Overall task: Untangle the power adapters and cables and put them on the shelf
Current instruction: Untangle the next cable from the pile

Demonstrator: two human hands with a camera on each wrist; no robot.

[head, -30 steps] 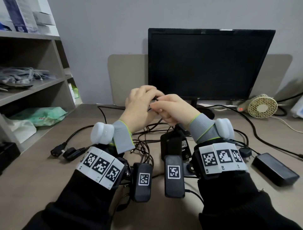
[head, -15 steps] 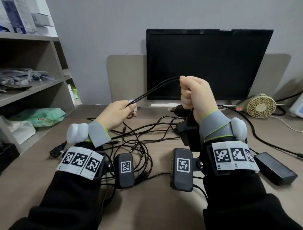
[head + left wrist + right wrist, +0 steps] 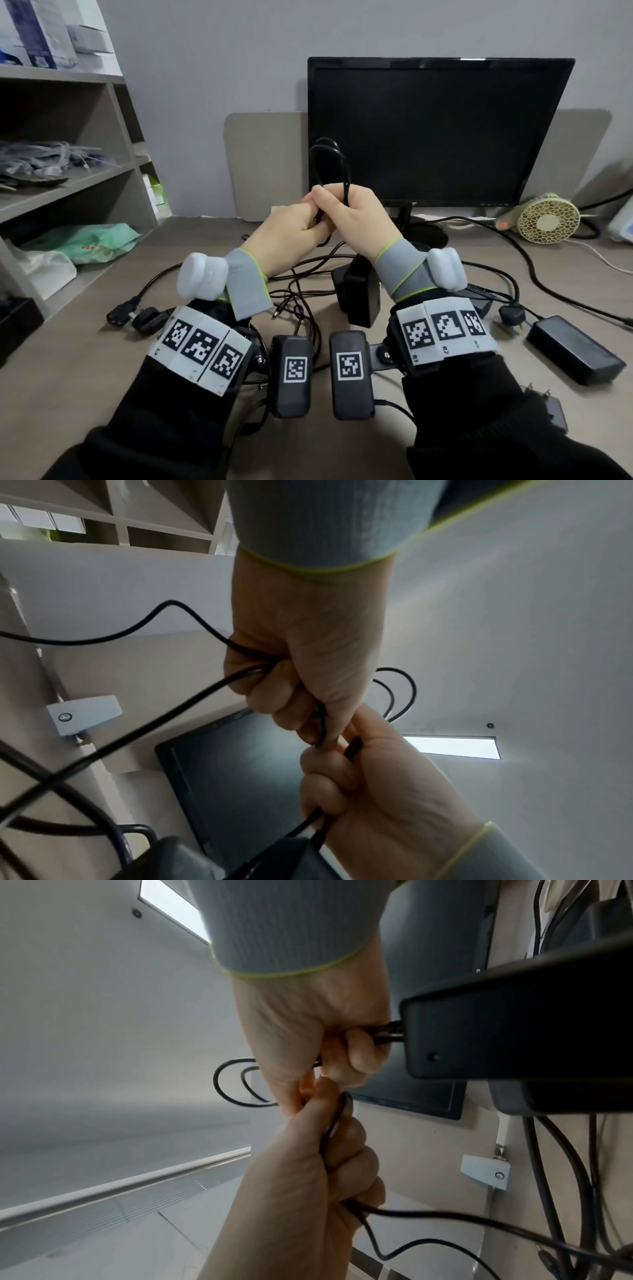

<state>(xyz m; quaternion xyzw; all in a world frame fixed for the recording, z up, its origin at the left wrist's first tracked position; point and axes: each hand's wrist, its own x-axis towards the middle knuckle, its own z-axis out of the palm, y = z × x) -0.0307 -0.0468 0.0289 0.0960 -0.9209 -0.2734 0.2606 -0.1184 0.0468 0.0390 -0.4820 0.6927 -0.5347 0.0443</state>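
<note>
At the left edge of the frame stands the shelf (image 3: pixel 68 178), its middle board carrying a heap of bagged items and its lower one a green packet (image 3: pixel 85 240); none of the task's adapters lie on it yet. Lower left of centre, two plugs (image 3: pixel 132 317) rest on the tabletop (image 3: pixel 61 377) at the end of a lead running into the tangle of cables (image 3: pixel 301 301). In the middle of the frame the left hand (image 3: pixel 291 233) is curled round a thin black cable (image 3: pixel 334 164), and the right hand (image 3: pixel 356 222) touches it, fist closed on the same cable. Half a second ago the hands were well apart with the cable stretched between them; now they have come together and a double loop stands above the right fist. That reads as coiling: a freed length is being gathered so it can be shelved as a bundle. Just below the right wrist a black adapter (image 3: pixel 359 298) hangs from the cable, seemingly lifted off the tabletop. Right of it sits the dark monitor (image 3: pixel 438 130), and at the lower right a second adapter (image 3: pixel 575 349) waits on the tabletop, with a small fan (image 3: pixel 548 217) behind it.
</note>
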